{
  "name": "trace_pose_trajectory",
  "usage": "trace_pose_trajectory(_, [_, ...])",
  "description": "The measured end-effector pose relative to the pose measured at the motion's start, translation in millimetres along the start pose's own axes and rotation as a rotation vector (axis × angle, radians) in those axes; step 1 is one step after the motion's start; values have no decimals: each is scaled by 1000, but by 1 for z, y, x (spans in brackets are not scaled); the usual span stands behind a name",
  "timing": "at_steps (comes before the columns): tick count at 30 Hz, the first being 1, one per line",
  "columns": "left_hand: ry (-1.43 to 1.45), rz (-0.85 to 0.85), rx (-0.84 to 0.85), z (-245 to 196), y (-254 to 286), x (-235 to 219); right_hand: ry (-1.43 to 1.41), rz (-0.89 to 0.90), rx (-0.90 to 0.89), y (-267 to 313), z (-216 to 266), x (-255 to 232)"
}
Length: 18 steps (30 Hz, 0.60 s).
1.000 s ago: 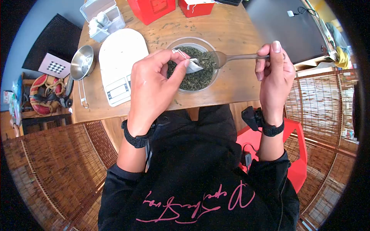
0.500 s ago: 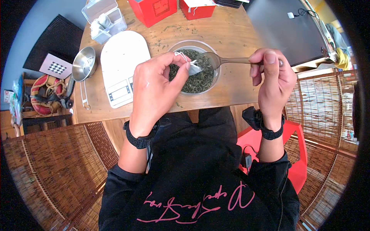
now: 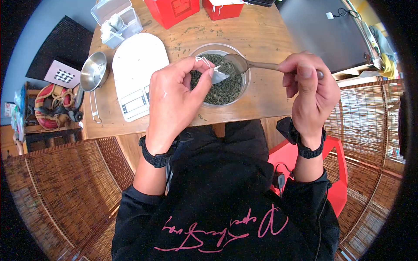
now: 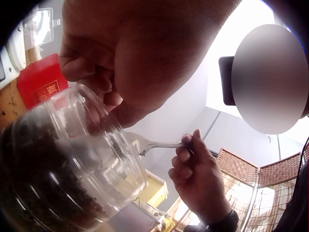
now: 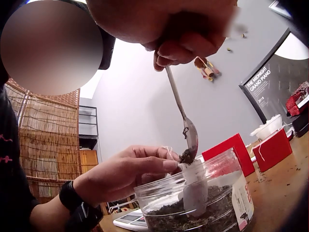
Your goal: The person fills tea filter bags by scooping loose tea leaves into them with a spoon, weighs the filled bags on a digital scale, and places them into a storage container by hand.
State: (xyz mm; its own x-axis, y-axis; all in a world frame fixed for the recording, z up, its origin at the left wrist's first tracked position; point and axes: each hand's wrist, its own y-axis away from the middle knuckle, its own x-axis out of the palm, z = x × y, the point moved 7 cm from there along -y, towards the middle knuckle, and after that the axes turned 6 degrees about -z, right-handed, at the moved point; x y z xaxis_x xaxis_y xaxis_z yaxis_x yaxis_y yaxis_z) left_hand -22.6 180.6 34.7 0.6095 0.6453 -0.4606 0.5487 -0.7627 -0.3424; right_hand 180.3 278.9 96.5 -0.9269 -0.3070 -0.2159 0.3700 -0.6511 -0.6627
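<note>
My left hand (image 3: 174,95) pinches a small white tea bag (image 3: 220,77) between thumb and fingers, its string looped over the fingertips. The bag hangs inside the mouth of a round clear plastic jar (image 5: 159,186), above loose dark green tea leaves (image 3: 223,93). In my right hand (image 3: 314,89) is the handle of a metal spoon (image 3: 264,65). Seen from the right wrist, the spoon (image 5: 190,135) slopes steeply down, with a clump of leaves at its tip against the bag's upper edge. The left wrist view shows the jar wall (image 4: 96,159) close below the left hand.
Left of the jar lies a white kitchen scale (image 3: 139,65), with a metal pan (image 3: 94,74) beyond it. An open clear box (image 3: 117,26) holds white bags. Two red boxes (image 3: 174,11) stand at the back. Stray leaves dot the wooden table (image 3: 272,39).
The spoon's bowl has shifted left toward the tea bag and tipped over on its side. My right hand has rolled and moved slightly right, while the left hand stays nearly in place.
</note>
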Motion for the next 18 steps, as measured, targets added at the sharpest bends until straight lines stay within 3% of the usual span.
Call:
trace_pose_trajectory(12, [-14,14,-4,-1,0,0,-39,-31,-68,-1,5,-10])
trace_pose_trajectory(15, [14,11,-10,-1,0,1,-80,20,-64,-2,6,-6])
trace_pose_trajectory(18, [24,-6,20,-1,0,1,-1,197,-142,-3,12,11])
